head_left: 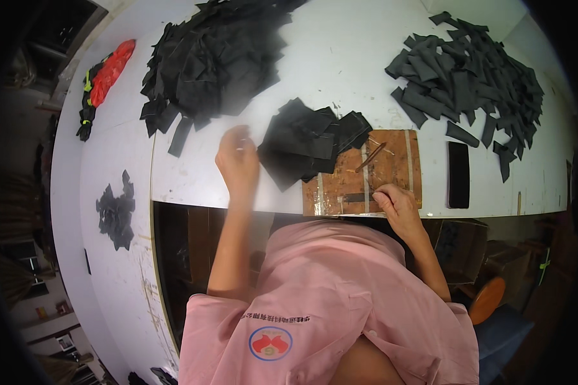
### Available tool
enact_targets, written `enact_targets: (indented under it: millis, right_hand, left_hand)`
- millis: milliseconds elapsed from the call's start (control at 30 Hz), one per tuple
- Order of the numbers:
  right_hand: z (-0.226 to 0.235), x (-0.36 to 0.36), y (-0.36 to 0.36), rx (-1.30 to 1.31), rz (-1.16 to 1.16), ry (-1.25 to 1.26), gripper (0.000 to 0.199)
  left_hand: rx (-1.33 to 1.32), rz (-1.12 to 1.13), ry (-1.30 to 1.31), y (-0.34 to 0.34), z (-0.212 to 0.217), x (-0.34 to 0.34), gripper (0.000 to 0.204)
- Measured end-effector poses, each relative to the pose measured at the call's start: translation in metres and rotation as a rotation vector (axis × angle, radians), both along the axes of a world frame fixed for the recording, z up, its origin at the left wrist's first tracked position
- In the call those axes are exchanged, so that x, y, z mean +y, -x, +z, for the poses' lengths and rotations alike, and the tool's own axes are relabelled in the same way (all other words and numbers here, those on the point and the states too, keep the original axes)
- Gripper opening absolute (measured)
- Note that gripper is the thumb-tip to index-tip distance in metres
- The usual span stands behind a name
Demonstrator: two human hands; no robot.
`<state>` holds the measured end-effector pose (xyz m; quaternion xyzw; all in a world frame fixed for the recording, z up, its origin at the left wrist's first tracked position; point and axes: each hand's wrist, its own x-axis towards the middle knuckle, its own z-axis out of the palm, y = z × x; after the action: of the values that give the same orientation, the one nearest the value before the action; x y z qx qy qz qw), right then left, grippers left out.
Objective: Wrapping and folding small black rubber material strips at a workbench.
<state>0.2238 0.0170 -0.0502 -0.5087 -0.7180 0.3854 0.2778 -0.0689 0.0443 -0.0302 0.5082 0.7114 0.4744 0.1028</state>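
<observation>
My left hand (237,163) is raised over the white table, left of a small heap of black fabric pieces (302,138). Motion smears its fingers, so I cannot see whether they hold anything. My right hand (397,204) rests at the near right part of a brown taped board (392,176), fingertips pressed together. Whatever is in that pinch is hidden or too small to name. Just left of those fingertips a narrow dark strip (356,197) lies flat on the board. Further up the board is a thin brown stick-like tool (370,157). Several black pieces overlap the board's left corner.
A large pile of black fabric pieces (215,64) spreads at the far left. Folded dark grey pieces (465,77) are heaped far right. A black phone-like slab (458,174) lies right of the board. Red plastic (112,72) and scattered dark scraps (117,212) are on the left.
</observation>
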Motion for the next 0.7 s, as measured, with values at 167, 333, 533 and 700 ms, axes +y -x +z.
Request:
enact_targets:
  millis: [167,333,533,700]
  right_hand:
    - [0.008,-0.002,0.006,-0.011,0.049,-0.035,0.019]
    - [0.013,-0.002,0.011,0.012,0.085,0.047,0.019]
    - [0.026,-0.003,0.018,0.030,0.124,0.035,0.017]
    - [0.053,-0.003,0.025,0.191,0.177,-0.033,0.012]
  left_hand:
    - [0.091,0.121,0.357,0.027,-0.061,0.033,0.026]
    - [0.221,0.002,0.378,0.023,-0.083,0.044,0.015]
    - [0.066,0.063,-0.044,0.017,-0.045,0.025,0.009]
    - [-0.664,-0.200,-0.095,-0.013,0.037,-0.018,0.007]
